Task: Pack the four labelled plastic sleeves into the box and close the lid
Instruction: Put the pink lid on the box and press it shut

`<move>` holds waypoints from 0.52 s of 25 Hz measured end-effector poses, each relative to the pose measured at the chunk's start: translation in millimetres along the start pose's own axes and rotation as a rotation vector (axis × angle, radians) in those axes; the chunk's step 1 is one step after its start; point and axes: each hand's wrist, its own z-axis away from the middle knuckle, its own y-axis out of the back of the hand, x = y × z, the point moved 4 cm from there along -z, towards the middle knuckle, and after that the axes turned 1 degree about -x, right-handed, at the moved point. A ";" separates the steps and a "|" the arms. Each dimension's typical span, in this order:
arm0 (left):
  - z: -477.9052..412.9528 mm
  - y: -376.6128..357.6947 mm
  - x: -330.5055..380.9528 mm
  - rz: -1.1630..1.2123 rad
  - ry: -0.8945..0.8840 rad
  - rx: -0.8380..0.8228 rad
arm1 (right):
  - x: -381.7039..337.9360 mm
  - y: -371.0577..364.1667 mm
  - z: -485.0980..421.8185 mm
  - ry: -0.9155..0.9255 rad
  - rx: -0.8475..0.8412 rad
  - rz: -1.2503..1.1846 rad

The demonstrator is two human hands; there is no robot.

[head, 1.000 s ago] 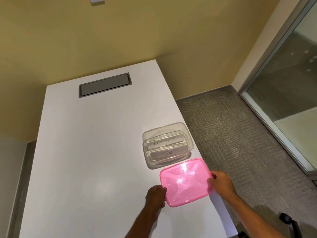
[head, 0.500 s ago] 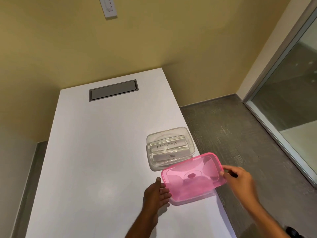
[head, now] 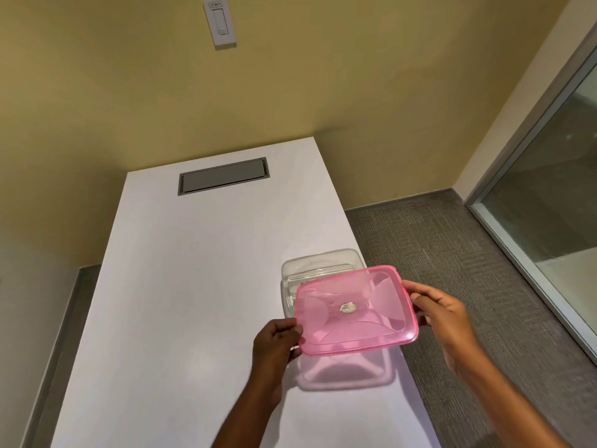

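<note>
A translucent pink lid (head: pixel 355 310) hangs in the air above the table's right edge, tilted, with a small round sticker at its middle. My left hand (head: pixel 274 344) grips its near-left corner and my right hand (head: pixel 442 313) grips its right edge. Behind and partly under the lid stands the clear plastic box (head: pixel 319 261) on the white table (head: pixel 181 302). The lid hides most of the box; only a strip of the clear sleeves (head: pixel 292 284) inside shows, and their labels cannot be read.
A grey cable hatch (head: pixel 223 176) is set into the table's far end. The table's right edge runs just beside the box, with grey carpet (head: pixel 452 260) below. A glass partition (head: pixel 555 202) stands at the right and a wall switch (head: pixel 219 22) hangs above.
Both hands have lifted the pink lid off the table and carried it up and away from me, so it now overlaps the box. The camera has tilted upward.
</note>
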 end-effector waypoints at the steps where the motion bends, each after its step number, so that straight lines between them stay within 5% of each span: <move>1: -4.9 1.4 3.8 -0.016 -0.033 0.010 | -0.4 -5.5 -6.5 0.000 -0.020 -0.002; 13: -100.2 16.5 35.0 -0.177 -0.132 0.193 | 13.8 -95.3 -104.6 -0.094 0.066 0.163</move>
